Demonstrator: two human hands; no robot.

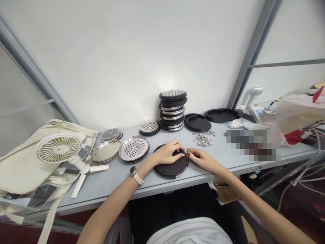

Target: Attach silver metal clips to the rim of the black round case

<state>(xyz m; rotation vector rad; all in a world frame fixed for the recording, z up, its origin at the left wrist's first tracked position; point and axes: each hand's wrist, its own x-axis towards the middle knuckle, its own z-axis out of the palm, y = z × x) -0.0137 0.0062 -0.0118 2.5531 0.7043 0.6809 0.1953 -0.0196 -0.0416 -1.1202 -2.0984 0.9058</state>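
A round black disc (169, 167) lies flat near the front edge of the table, with a shiny patterned rim showing along its right side. My left hand (167, 151) reaches over it from the left, thumb and fingers closing toward a small metal clip (185, 153) at the disc's right edge. From the other side, my right hand (203, 159) pinches the same clip between thumb and forefinger. The fingers partly cover the clip, so its exact shape is hidden. Beyond the hands is a loose pile of wire clips (203, 139).
Behind stands a tall stack of black and silver discs (172, 112). Black trays (198, 122) lie right of it. Perforated metal plates (134, 149) and plain round plates (106, 151) are to the left, beside a white fan (59, 148). A plastic bag (299, 112) stands far right.
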